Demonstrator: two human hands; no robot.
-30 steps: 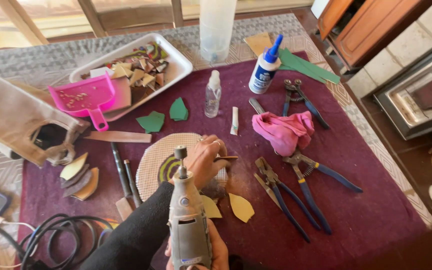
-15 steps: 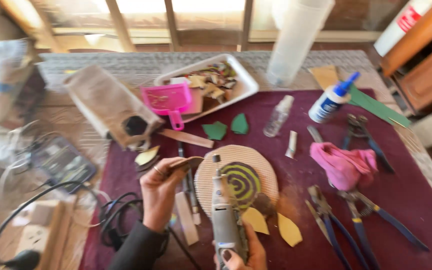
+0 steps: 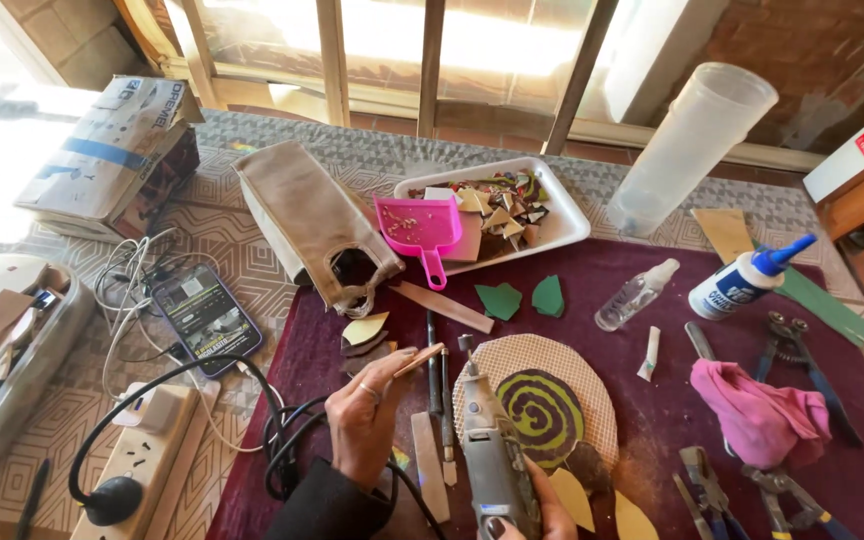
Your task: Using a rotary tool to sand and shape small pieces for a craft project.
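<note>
Now we are lifting the tile piece off the mosaic, left hand pinching it, right hand gripping the grinder.

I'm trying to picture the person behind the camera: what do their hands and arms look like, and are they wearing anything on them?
Two bare hands, no gloves. The left hand has a ring on one finger, and its arm is covered by a dark, close-fitting long sleeve reaching the wrist. Only part of the right hand shows at the bottom edge; one fingernail looks dark-painted, and its arm is out of view.
</note>
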